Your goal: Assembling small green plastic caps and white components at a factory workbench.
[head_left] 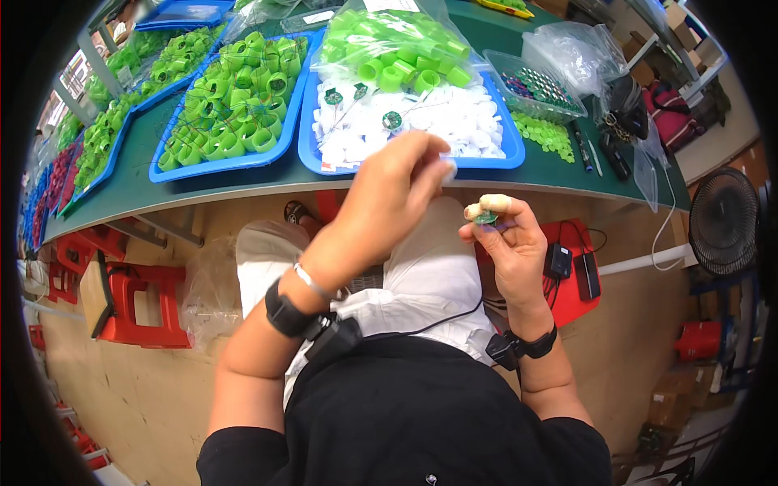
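Note:
My left hand (397, 174) is closed just off the front edge of a blue tray, with a small white plastic piece (450, 171) pinched at its fingertips. To its right, my right hand (515, 247) grips a small green circuit board (485, 218) between thumb and fingers. Cream-coloured finger covers wrap some of those fingertips. The blue tray (331, 169) holds a heap of white plastic pieces (356, 134). Several small round green boards with wires, such as one board (392, 121), lie on the heap.
A plastic bag of green cylinders (405, 57) rests over the tray's back. Left is another blue tray (182, 172) of wired green cylinders. Right are a clear box of small parts (539, 89), green discs (545, 136) and a marker (581, 146). A red stool (579, 296) stands below.

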### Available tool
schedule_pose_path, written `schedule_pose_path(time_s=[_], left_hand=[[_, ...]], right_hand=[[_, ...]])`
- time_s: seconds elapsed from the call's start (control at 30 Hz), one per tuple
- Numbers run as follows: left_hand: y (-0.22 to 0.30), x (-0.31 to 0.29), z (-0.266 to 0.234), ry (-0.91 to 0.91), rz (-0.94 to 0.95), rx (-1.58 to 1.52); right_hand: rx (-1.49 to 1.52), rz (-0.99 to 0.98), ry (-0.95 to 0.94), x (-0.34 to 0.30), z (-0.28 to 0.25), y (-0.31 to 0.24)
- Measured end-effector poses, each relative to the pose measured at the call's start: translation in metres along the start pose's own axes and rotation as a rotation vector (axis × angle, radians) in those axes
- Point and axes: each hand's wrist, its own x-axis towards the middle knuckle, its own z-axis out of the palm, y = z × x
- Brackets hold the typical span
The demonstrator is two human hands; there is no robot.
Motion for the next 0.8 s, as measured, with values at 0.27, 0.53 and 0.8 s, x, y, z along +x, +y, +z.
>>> schedule_pose_path(time_s=[0.27, 0.53, 0.8], left_hand=[[0.002, -0.053, 0.007, -0.105, -0.491, -0.807], [-0.004, -0.063, 0.015, -0.047, -0.471, -0.777], [-0.005, -0.069, 0.029, 0.076, -0.477, -0.791]], right_hand=[[-0.566, -0.358, -0.132, -0.001, 0.013, -0.009], [-0.323, -0.185, 0.028, -0.005, 0.018, 0.003], [-0.591, -0.342, 0.039, -0.001, 0.014, 0.003]])
